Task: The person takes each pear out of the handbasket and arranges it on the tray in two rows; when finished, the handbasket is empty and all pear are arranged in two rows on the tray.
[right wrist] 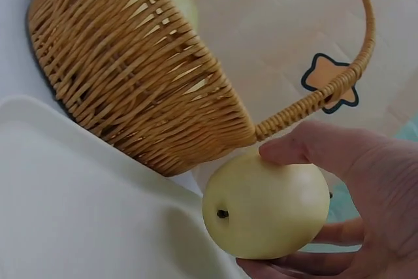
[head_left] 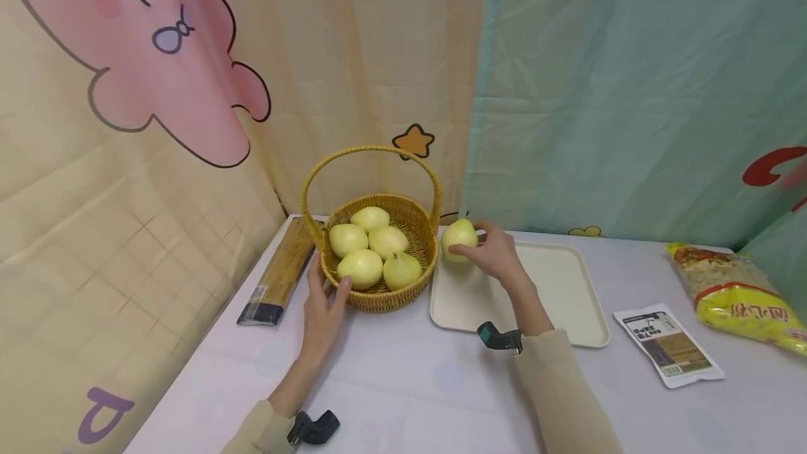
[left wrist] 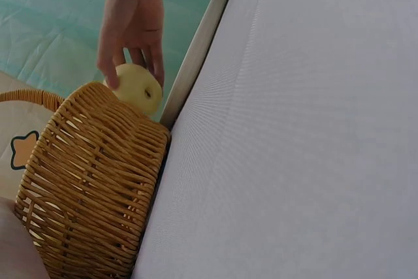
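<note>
a pale pear [head_left: 459, 241] hung over the back-left corner of the tray [head_left: 555, 286], beside the basket [head_left: 378, 302], in the right hand [head_left: 497, 254], fingers curled round it. remotely, i saw the left hand [head_left: 323, 317] grip the basket's rim. mid-transfer, i judged; next needed steady clearance.

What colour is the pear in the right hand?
The pear is pale yellow-green; the right wrist view shows it best.
</note>
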A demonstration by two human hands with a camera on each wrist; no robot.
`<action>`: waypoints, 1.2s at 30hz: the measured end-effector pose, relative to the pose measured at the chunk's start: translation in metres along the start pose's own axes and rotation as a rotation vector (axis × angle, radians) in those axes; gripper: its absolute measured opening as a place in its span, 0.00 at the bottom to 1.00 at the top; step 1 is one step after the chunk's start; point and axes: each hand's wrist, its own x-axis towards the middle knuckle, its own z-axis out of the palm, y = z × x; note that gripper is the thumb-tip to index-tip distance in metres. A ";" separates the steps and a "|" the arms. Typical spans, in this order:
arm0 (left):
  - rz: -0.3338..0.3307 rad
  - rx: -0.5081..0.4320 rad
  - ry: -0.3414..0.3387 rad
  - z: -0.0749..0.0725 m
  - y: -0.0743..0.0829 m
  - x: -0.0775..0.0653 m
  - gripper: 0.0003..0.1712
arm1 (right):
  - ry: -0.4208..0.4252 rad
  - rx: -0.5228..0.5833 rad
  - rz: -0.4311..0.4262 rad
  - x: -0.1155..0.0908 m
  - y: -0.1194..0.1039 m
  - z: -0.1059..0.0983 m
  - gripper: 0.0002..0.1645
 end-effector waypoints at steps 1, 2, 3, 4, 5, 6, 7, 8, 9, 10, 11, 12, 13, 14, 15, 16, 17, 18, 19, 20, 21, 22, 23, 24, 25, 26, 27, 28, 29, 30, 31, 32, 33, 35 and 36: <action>0.000 -0.002 -0.001 0.000 0.000 0.000 0.46 | 0.004 -0.011 0.017 0.000 0.001 0.002 0.48; 0.000 -0.001 -0.002 0.001 -0.001 0.000 0.46 | 0.007 -0.020 0.032 0.000 0.003 0.005 0.48; -0.002 0.001 -0.002 0.001 -0.002 0.000 0.45 | 0.009 -0.022 0.048 0.000 0.004 0.007 0.48; -0.006 0.003 -0.002 0.002 -0.003 0.000 0.45 | 0.012 -0.027 0.059 0.000 0.005 0.008 0.48; -0.008 0.003 -0.005 0.003 -0.003 0.000 0.45 | 0.014 -0.032 0.064 0.000 0.006 0.010 0.48; -0.009 0.002 -0.006 0.003 -0.004 0.000 0.45 | 0.017 -0.035 0.067 0.000 0.007 0.012 0.47; -0.012 0.001 -0.006 0.004 -0.004 -0.001 0.45 | 0.019 -0.037 0.069 0.001 0.008 0.013 0.47; -0.013 0.001 -0.004 0.004 -0.004 -0.001 0.46 | 0.024 -0.036 0.068 0.001 0.009 0.014 0.48; -0.013 0.002 -0.002 0.004 -0.004 0.000 0.45 | 0.030 -0.035 0.065 0.002 0.009 0.016 0.48; -0.013 0.000 -0.001 0.005 -0.004 0.000 0.45 | 0.036 -0.036 0.060 0.003 0.010 0.017 0.48; -0.011 -0.001 -0.001 0.005 -0.005 0.000 0.45 | 0.045 -0.037 0.055 0.004 0.011 0.018 0.47; -0.008 -0.003 -0.001 0.006 -0.005 0.001 0.45 | 0.054 -0.036 0.054 0.005 0.012 0.019 0.47; -0.007 -0.004 -0.003 0.006 -0.005 0.001 0.45 | 0.060 -0.037 0.050 0.005 0.012 0.020 0.47; -0.003 -0.007 -0.004 0.007 -0.005 0.002 0.45 | 0.066 -0.040 0.048 0.006 0.013 0.020 0.47; -0.002 -0.007 -0.006 0.007 -0.006 0.003 0.45 | 0.071 -0.043 0.047 0.007 0.013 0.020 0.47; 0.000 -0.010 -0.007 0.008 -0.006 0.003 0.45 | 0.074 -0.044 0.046 0.007 0.014 0.020 0.47; -0.001 -0.012 -0.007 0.008 -0.006 0.004 0.45 | 0.078 -0.045 0.046 0.008 0.014 0.021 0.46; -0.001 -0.015 -0.007 0.009 -0.005 0.004 0.45 | 0.080 -0.041 0.046 0.009 0.013 0.021 0.46; -0.004 -0.012 -0.004 0.009 -0.005 0.005 0.45 | 0.082 -0.035 0.047 0.011 0.012 0.021 0.46; -0.008 -0.010 0.000 0.009 -0.004 0.005 0.45 | 0.082 -0.029 0.050 0.012 0.012 0.022 0.46; -0.014 -0.006 0.003 0.008 -0.003 0.006 0.45 | 0.085 -0.024 0.050 0.013 0.010 0.023 0.46; -0.017 -0.005 0.005 0.008 -0.002 0.006 0.45 | 0.087 -0.019 0.052 0.015 0.009 0.024 0.46; -0.021 -0.002 0.007 0.006 -0.002 0.006 0.45 | 0.090 -0.011 0.054 0.016 0.007 0.025 0.46; -0.026 0.004 0.008 0.005 -0.001 0.007 0.45 | 0.093 -0.004 0.058 0.016 0.006 0.026 0.46; -0.032 0.008 0.010 0.004 -0.001 0.007 0.45 | 0.093 0.001 0.062 0.017 0.004 0.028 0.46; -0.039 0.011 0.010 0.003 -0.001 0.007 0.45 | 0.093 0.005 0.062 0.018 0.003 0.029 0.46; -0.045 0.014 0.009 0.001 -0.001 0.008 0.45 | 0.093 0.008 0.060 0.018 0.002 0.030 0.46; -0.048 0.014 0.006 0.000 -0.001 0.008 0.45 | 0.093 0.014 0.062 0.018 0.002 0.031 0.46; -0.052 0.013 0.006 -0.001 -0.001 0.008 0.45 | 0.092 0.017 0.058 0.018 0.002 0.032 0.46; -0.056 0.012 0.006 -0.002 -0.002 0.007 0.44 | 0.091 0.019 0.055 0.018 0.002 0.033 0.46; -0.057 0.009 0.007 -0.003 -0.002 0.007 0.44 | 0.091 0.021 0.051 0.019 0.002 0.034 0.46; -0.056 0.007 0.008 -0.003 -0.003 0.008 0.44 | 0.094 0.025 0.047 0.019 0.003 0.034 0.45; -0.053 0.003 0.008 -0.002 -0.004 0.008 0.44 | 0.099 0.033 0.046 0.019 0.004 0.034 0.45; -0.048 0.000 0.007 -0.001 -0.006 0.007 0.44 | 0.112 0.051 0.056 0.018 0.007 0.035 0.43; -0.046 0.001 0.004 0.000 -0.006 0.007 0.44 | 0.120 0.062 0.064 0.018 0.008 0.035 0.43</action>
